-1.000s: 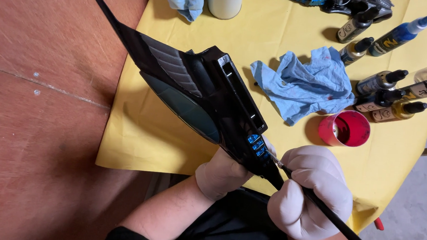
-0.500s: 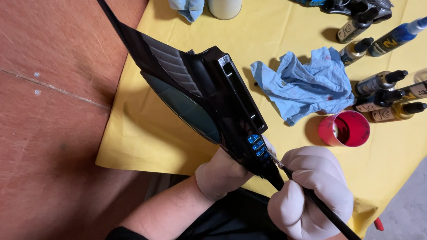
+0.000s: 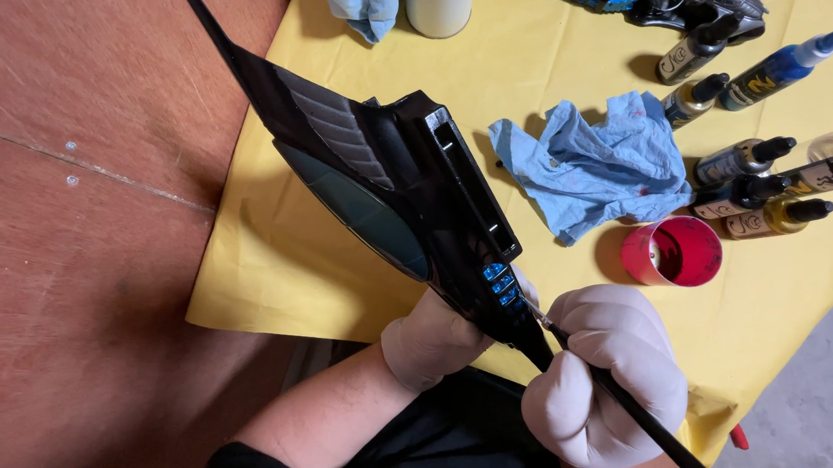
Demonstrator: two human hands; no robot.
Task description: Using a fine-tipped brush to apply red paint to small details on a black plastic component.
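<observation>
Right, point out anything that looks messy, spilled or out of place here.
Little stands out. The crumpled blue cloth carries small reddish stains and lies loose beside the red paint cup. Several dropper bottles lie on their sides on the yellow table cover. No spill is visible.

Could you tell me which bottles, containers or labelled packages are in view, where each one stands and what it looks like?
Cluster of small dropper bottles: lying at the right of the yellow cloth, dark caps, pale labels.
Blue bottle: top right, lying down, tapered nozzle.
Red cup: round, open, below the crumpled blue rag.
White cylinder: top edge, upright, plain.
No screens or signs in view.
</observation>
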